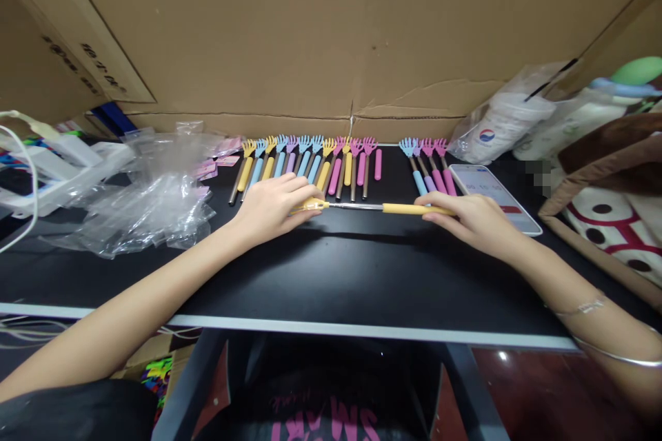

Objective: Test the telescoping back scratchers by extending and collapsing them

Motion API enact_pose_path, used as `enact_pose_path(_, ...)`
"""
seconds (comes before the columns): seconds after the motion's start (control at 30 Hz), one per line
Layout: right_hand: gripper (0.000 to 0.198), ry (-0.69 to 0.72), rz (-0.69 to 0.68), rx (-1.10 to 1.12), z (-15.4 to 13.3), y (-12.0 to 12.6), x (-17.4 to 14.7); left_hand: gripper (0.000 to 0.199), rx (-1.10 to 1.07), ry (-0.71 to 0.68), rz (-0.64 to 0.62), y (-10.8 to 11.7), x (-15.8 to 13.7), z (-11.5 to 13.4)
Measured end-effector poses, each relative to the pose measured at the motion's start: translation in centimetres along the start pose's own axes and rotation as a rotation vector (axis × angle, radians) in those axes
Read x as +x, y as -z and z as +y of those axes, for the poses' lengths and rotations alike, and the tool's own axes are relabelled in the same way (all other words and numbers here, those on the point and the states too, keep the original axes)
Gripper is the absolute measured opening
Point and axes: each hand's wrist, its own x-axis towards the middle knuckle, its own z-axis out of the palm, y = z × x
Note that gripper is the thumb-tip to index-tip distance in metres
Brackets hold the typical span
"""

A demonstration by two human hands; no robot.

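A yellow back scratcher (pixel 408 209) lies level between my two hands, just above the black table. My left hand (pixel 279 205) is closed around its yellow claw end, which the fingers partly hide. My right hand (pixel 463 217) grips the far end of its yellow handle. Between the two yellow parts a thin metal rod shows. Behind my hands a row of back scratchers (pixel 309 164) in yellow, blue, purple and pink lies side by side, claws away from me. A smaller group of blue, purple and pink back scratchers (pixel 432 165) lies to the right, beyond my right hand.
Clear plastic bags (pixel 160 186) are heaped at left beside a white plastic rack (pixel 72 172) and a cable. A phone (pixel 494 196) lies at right, near a bagged cup (pixel 509 127) and a brown-edged bag (pixel 594 200). Cardboard (pixel 331 34) walls the back.
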Motion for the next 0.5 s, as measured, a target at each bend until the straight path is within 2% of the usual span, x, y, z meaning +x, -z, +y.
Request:
enact_pose_path(0.27, 0.044, -0.051, -0.121, 0.084, 2.0, 1.9, 0.0, 0.036, 0.063, 0.108, -0.055, 1.4, -0.3, -1.8)
enact_pose_path(0.4, 0.043, -0.047, -0.204, 0.228, 3.0, 3.1, -0.1, 0.037, 0.039, 0.144, -0.097, 2.0, -0.5, -3.0)
enact_pose_path(0.5, 0.043, -0.109, -0.286, 0.347, 4.0, 3.7, -0.6, 0.038, -0.002, 0.157, -0.134, 2.6, -0.7, -4.2)
